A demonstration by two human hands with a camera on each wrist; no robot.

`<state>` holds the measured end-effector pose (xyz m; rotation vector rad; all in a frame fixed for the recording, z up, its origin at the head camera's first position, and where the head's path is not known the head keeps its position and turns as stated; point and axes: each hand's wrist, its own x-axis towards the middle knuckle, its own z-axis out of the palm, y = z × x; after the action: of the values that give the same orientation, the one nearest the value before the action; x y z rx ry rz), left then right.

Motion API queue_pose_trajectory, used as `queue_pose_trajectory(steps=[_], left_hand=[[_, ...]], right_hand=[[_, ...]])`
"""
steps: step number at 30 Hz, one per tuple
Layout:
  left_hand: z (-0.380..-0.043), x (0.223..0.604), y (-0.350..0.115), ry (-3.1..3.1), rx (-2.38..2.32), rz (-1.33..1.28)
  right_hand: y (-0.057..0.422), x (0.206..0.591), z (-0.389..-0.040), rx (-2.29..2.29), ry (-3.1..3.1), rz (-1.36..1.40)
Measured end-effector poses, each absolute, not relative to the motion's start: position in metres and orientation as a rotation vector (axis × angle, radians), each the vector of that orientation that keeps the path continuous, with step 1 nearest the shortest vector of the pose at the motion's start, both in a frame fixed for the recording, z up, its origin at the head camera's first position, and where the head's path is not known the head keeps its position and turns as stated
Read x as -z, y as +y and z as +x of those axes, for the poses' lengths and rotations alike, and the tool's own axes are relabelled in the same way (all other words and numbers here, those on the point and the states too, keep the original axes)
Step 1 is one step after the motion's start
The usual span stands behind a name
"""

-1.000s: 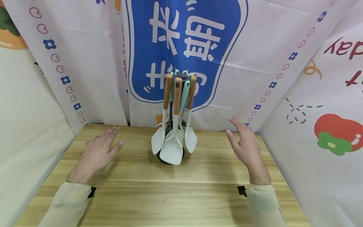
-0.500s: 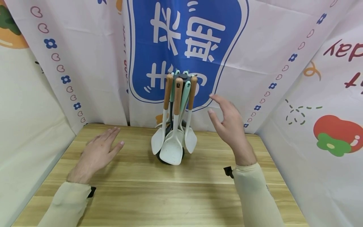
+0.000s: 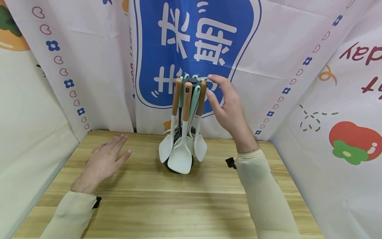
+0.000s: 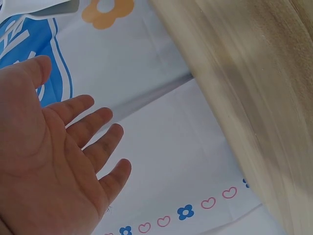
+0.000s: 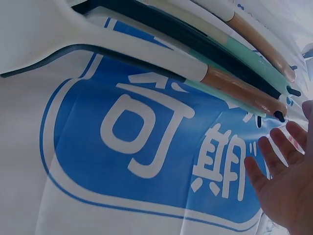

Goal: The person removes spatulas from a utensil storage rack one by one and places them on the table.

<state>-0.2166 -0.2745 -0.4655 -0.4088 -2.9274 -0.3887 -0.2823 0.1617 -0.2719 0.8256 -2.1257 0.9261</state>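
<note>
A black rotating-style utensil rack [image 3: 193,80] stands on the table, hung all round with kitchen utensils. In front hangs a white turner [image 3: 180,160] with a wooden handle, flanked by similar white-headed ones on the left [image 3: 165,148] and right [image 3: 201,148]. Mint-green handles [image 3: 194,99] show between them. My right hand [image 3: 229,108] is raised beside the rack, thumb and fingers parted, fingertips close to the top of the right wooden handle [image 5: 239,88]. Nothing is in its grasp. My left hand [image 3: 102,162] stays low over the table's left side, fingers spread and palm bare [image 4: 58,156].
The wooden table [image 3: 179,212] backs onto a white printed curtain [image 3: 262,49] with a blue panel. Printed cloth walls [image 3: 334,186] close in both sides. The rack stands near the table's back edge.
My right hand has moved left and up, from the table's right side to beside the top of the rack. My left hand has hardly moved, and the utensils hang as before.
</note>
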Motion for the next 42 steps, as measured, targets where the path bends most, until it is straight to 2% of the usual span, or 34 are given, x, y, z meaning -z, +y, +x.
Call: queue_pose_trajectory(steps=[9,17,27,42], left_hand=[[-0.217,0.467,-0.274,-2.919,0.396,-0.417],[-0.216,0.466,-0.273,-2.920,0.406,-0.424],[-0.216,0.466,-0.272,-2.918,0.419,-0.426],[-0.211,0.455,-0.257,-2.856,0.507,-0.462]], right_hand=[[0.143,0.261,-0.312,-1.360,-2.000,1.028],[0.132,0.262,-0.328,-1.448,-1.991,1.167],[0.123,0.273,-0.339,-1.494,-1.832,1.213],[0.116,0.278,-0.338,-1.494,-1.802,1.158]])
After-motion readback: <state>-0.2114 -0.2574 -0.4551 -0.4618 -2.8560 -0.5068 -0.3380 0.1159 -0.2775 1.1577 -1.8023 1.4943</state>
